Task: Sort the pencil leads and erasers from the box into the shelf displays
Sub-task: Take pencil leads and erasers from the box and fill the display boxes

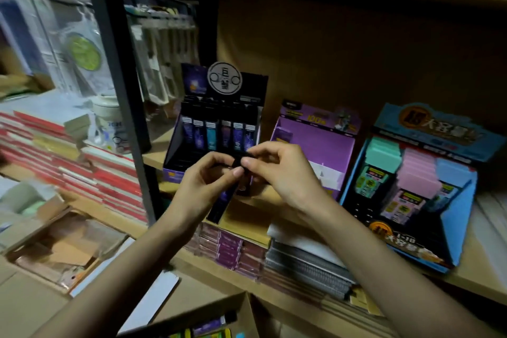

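Observation:
My left hand [210, 182] and my right hand [277, 170] meet in front of the shelf and together pinch a bunch of dark pencil-lead tubes [229, 197], which hang down below my fingers. Just behind them stands the black and purple lead display [216, 123] with a row of tubes upright in it. Right of it a purple display box [315, 145] looks mostly bare inside. Further right, the blue eraser display [417, 181] holds green, pink and blue erasers. The cardboard box [208, 324] sits at the bottom edge with several coloured items inside.
The wooden shelf [247, 222] carries the displays, with stacked notebooks [301, 263] under it. A dark metal upright [120, 90] splits off the left bay, where red-edged books [82, 170] and a white jar [108, 123] sit. An open carton [63, 250] lies lower left.

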### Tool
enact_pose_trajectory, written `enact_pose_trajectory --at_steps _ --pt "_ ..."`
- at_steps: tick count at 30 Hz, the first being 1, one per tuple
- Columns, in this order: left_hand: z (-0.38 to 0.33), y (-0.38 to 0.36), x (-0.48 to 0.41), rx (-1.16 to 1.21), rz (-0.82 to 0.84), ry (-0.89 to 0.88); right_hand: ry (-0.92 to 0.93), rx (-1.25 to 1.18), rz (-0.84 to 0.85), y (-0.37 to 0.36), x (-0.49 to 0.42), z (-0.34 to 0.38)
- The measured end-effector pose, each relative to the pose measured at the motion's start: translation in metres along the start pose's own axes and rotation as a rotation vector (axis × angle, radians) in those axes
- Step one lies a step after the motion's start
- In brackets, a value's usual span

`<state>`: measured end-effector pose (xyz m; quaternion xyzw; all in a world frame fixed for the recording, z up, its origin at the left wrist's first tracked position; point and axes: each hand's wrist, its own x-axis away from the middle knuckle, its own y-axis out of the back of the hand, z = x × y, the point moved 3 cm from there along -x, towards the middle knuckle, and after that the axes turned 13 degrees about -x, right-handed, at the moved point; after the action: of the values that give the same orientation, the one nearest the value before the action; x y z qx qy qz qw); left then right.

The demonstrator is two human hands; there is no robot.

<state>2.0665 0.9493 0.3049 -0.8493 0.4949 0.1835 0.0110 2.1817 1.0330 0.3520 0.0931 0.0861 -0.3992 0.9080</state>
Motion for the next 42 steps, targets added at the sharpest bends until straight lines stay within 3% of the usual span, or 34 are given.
enact_pose_trajectory --at_steps 3,7,10,12,23,30,39,42 --pt "0.011 0.030 -0.015 -0.296 -0.040 -0.072 0.084 -0.059 -0.104 0.002 -0.036 0.014" --pt "0.034 0.068 -0.027 -0.807 -0.038 -0.102 0.268 0.166 -0.282 0.014 -0.089 0.027" --pt "0.043 0.071 -0.028 -1.145 0.024 -0.204 0.321 0.393 -0.264 0.008 -0.108 0.018" --pt "0.044 0.068 -0.028 -1.241 0.042 -0.252 0.315 0.466 -0.199 0.001 -0.112 0.008" --pt "0.049 0.065 -0.024 -1.211 0.065 -0.256 0.329 0.470 -0.076 -0.017 -0.111 -0.002" --pt "0.051 0.067 -0.022 -1.211 0.069 -0.288 0.490 0.734 -0.051 -0.027 -0.109 -0.012" --pt "0.028 0.090 0.021 -1.109 0.040 -0.377 0.394 0.833 0.031 -0.019 -0.085 0.006" --pt "0.040 0.090 0.056 -1.014 0.139 -0.297 0.337 0.797 0.186 -0.016 -0.046 0.002"
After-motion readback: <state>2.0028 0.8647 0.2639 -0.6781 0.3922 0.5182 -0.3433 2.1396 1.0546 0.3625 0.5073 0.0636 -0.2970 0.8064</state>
